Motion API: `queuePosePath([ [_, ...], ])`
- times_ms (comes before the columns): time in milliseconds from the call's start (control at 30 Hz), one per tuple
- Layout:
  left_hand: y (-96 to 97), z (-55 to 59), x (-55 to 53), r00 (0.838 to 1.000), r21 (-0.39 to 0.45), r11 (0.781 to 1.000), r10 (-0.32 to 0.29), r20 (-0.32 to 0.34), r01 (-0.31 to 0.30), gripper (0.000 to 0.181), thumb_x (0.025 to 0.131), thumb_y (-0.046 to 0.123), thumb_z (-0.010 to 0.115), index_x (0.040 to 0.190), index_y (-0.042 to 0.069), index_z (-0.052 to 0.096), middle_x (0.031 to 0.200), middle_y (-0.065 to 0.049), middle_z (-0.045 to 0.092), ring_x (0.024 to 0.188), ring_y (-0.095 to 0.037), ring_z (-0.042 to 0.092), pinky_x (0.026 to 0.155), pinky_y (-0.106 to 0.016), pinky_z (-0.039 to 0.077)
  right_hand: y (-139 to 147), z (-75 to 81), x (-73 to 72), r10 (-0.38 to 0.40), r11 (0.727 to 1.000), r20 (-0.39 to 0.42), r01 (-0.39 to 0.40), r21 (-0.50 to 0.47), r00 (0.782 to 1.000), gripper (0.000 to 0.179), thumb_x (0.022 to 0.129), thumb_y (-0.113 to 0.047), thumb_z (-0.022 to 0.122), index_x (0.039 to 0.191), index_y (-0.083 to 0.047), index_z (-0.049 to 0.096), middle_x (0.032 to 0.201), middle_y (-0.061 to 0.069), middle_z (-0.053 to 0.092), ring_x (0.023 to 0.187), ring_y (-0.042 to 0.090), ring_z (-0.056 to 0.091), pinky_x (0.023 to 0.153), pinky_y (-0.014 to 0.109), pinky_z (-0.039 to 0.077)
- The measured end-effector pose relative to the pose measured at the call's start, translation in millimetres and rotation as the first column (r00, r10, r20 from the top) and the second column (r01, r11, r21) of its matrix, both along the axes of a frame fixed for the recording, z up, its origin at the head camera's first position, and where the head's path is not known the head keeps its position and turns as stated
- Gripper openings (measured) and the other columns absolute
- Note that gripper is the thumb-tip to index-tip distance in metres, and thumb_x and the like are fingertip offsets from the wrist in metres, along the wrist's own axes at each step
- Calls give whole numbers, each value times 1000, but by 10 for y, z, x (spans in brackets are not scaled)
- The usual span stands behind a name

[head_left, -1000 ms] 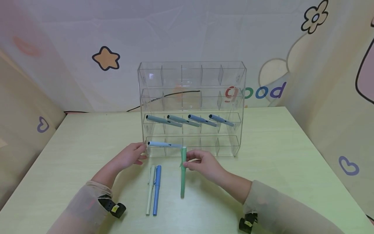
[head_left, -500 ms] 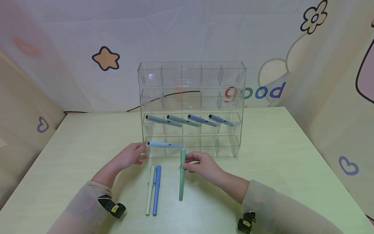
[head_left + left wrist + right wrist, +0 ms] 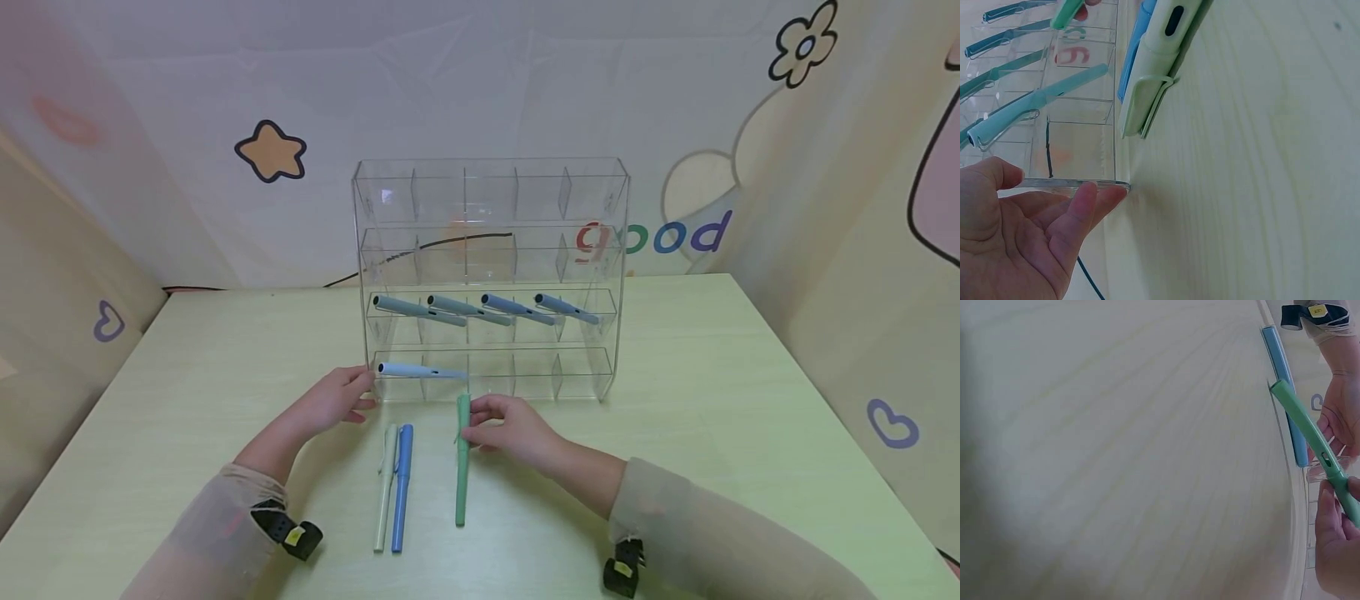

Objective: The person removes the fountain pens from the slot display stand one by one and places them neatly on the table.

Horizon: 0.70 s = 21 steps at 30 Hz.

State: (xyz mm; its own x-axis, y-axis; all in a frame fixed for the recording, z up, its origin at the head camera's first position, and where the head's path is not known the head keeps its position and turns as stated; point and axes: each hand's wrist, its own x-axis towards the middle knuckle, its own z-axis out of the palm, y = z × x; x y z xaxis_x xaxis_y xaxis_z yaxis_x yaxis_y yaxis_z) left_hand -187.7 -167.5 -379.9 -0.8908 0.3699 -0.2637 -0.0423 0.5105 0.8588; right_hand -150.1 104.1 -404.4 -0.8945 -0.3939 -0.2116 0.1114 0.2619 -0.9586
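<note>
A backdrop (image 3: 480, 92) of printed cloth, creased, with an outlined star (image 3: 271, 151), a flower (image 3: 803, 44) and the coloured word "good", hangs behind the pale, wood-grained worktop (image 3: 712, 367). Between the forearms, in thin, light-coloured sleeves, a pale green pen (image 3: 386, 487) and a blue pen (image 3: 402, 487) lie side by side, their slim clips showing, in front of the rack's left part. The rack (image 3: 491, 200) is clear, glossy plastic, with four stepped tiers cut by upright dividers. Its second tier from the bottom carries four slanting pens, two grey-green (image 3: 408, 309) and two blue (image 3: 517, 308); a light blue pen (image 3: 420, 370) leans in the bottom tier, starting at the left end. The left hand (image 3: 335, 400) has its grip closed over the rack's side wall, thumb on one face and fingers on the other. The right hand (image 3: 513, 427) pinches a smooth green pen (image 3: 462, 467) near its clip end, just in front of the bottom tier.
</note>
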Motion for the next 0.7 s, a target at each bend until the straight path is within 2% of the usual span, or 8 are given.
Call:
queuePosePath([
  [200,-5,-6,-5,1000,-3,1000,2,5,-2,44,102,22,28,122,-13,45,143,-35,23,117,-44,46,81,-43,52,-27,-8,0,49,995,-8,-48,91,999,34,82,-7,70,113,4,59,90,7,60,70,14,60,63,29,54],
  [300,-7,-15,-10,1000,-5,1000,6,3,-6,42,102,22,28,112,-12,49,144,-34,23,117,-44,47,81,-43,52,-28,-18,-9,90,981,-28,-84,174,996,35,81,-8,72,112,2,60,84,4,61,68,13,58,58,27,52],
  [467,-11,-35,-13,1000,-2,1000,3,-7,-3,38,102,22,28,98,-9,50,144,-33,22,117,-44,47,81,-43,53,-12,-20,-20,177,940,-70,-148,308,982,37,81,-10,72,113,0,60,83,1,60,68,12,55,56,25,50],
  [600,-11,-47,-13,1000,3,1000,4,-7,-4,36,101,22,28,92,-7,48,145,-33,20,117,-45,46,81,-43,53,-3,2,-17,223,911,-98,-171,375,970,35,82,-12,71,113,-1,60,84,0,61,70,12,55,58,24,50],
  [700,-11,-42,-8,1000,7,1000,6,-5,-6,35,101,22,28,85,-3,45,146,-33,19,117,-45,46,81,-43,52,4,15,-11,238,903,-108,-179,391,965,32,83,-11,70,112,0,61,81,-1,60,68,12,55,58,23,50],
])
